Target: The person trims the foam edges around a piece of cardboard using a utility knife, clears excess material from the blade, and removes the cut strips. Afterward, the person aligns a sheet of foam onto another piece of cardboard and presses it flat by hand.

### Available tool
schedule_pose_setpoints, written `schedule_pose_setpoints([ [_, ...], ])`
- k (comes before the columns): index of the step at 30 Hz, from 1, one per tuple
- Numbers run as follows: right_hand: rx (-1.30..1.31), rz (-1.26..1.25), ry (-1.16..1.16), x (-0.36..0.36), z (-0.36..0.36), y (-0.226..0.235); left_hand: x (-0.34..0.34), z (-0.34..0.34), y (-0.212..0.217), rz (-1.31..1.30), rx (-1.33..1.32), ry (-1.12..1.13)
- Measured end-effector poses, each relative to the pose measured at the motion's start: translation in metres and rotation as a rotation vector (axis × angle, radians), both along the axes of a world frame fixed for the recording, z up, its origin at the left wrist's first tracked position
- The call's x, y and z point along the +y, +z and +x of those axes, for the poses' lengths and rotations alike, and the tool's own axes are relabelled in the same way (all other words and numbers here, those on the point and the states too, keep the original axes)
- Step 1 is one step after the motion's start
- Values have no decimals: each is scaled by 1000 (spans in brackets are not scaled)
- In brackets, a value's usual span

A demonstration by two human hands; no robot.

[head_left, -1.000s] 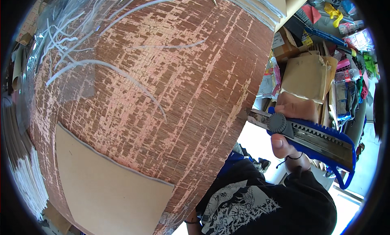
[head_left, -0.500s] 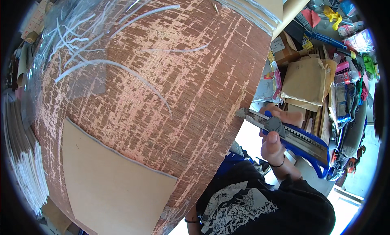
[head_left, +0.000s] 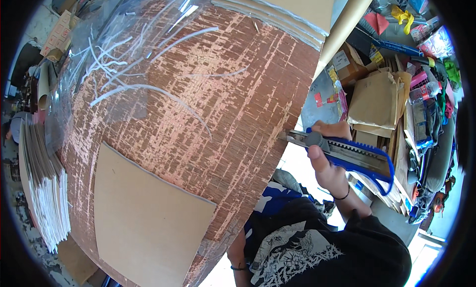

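In my right hand (head_left: 329,165) is a blue utility knife (head_left: 349,155) with a grey round knob. My fingers are wrapped round it, thumb along its side. Its blade end rests at, or just over, the right edge of a worn brown wooden board (head_left: 238,123); contact is hard to tell. Of my left arm only the forearm with a dark band (head_left: 239,267) shows at the lower edge; the hand itself is out of the picture. A beige sheet (head_left: 153,217) with a grey upper edge lies on the near part of the board.
Thin white strips (head_left: 163,91) and clear plastic film (head_left: 74,83) lie at the board's far left. Stacked beige sheets (head_left: 277,14) sit at its far edge, beside a long tube (head_left: 347,26). Another sheet stack (head_left: 44,183) stands left. Cardboard (head_left: 374,98) and clutter fill the right.
The utility knife and my right hand have shifted slightly left and lower along the board's edge. The view has moved a little, so the board and sheets appear displaced.
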State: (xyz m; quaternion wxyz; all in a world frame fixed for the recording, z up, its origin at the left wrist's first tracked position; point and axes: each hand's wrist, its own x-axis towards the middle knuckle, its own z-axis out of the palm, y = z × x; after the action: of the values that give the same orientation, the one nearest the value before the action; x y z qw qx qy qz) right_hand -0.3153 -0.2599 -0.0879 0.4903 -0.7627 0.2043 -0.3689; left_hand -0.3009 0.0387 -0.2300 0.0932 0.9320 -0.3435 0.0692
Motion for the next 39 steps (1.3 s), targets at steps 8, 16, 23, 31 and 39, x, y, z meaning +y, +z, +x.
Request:
schedule_pose_setpoints([
  [8, -420, 441, -113, 15, -3, -53, -18, -2, 23, -396, 705, 481],
  [16, -329, 251, -191, -16, -33, -53, 7, -5, -7, 59, 97, 34],
  [23, -377, 72, 139, -23, -33, -49, -11, -6, 25, -241, 746, 477],
  [31, -275, 121, -209, -26, -36, -60, -26, 5, 35, -262, 794, 584],
  [39, -239, 253, -25, -5, -61, -45, -23, -2, 21, -270, 554, 477],
])
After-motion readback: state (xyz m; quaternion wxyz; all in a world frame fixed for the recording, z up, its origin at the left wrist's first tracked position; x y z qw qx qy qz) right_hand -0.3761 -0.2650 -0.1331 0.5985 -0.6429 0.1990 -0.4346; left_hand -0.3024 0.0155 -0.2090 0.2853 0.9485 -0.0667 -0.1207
